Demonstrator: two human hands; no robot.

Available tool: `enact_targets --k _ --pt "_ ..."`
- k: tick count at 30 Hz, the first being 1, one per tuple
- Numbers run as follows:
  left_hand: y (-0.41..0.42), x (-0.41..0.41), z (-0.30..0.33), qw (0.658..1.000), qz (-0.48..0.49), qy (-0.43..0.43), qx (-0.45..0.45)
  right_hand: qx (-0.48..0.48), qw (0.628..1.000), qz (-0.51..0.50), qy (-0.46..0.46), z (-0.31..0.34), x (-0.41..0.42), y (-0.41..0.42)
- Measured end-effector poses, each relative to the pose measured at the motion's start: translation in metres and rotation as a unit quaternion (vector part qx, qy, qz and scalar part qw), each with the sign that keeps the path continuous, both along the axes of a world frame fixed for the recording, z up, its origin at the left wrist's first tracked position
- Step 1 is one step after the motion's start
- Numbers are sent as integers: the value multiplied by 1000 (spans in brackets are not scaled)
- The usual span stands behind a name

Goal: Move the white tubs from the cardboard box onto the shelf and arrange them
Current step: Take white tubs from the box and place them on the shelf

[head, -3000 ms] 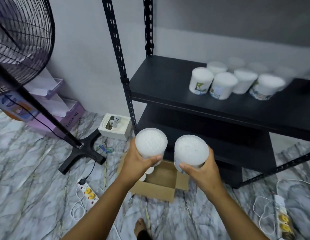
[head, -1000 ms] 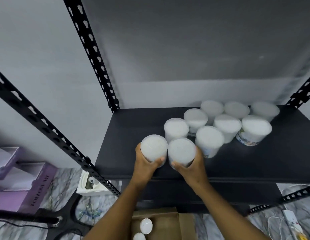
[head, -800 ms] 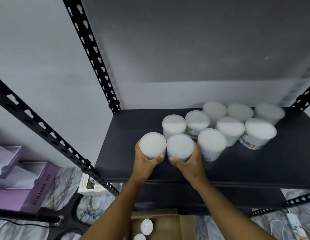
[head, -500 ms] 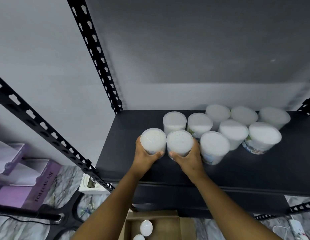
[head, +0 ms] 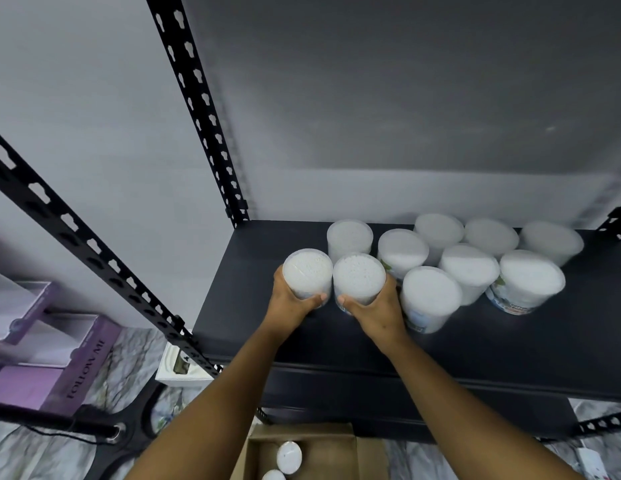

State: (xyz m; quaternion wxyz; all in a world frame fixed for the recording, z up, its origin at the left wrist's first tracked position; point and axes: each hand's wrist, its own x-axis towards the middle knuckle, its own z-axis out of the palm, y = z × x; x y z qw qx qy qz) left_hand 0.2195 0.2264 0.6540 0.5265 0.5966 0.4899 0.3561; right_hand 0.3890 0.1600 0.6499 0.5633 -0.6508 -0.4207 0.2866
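My left hand [head: 292,299] grips one tub [head: 307,273], my right hand [head: 376,311] grips another tub [head: 358,278], side by side on the shelf [head: 253,327].

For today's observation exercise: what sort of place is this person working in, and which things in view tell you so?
Probably a home storeroom or spare room, not a shop. A black slotted metal shelf holds matching white tubs, a cardboard box sits on the marble-patterned floor, and purple boxes are stacked by the wall.
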Motion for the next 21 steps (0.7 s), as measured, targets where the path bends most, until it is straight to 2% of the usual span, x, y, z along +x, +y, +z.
enact_targets --k 17,21 --pt "-19 -18 4 998 -13 54 -6 -70 996 16 -44 5 -7 -24" --pt "-43 -32 4 996 -5 91 -12 -127 990 17 -51 3 -18 -43"
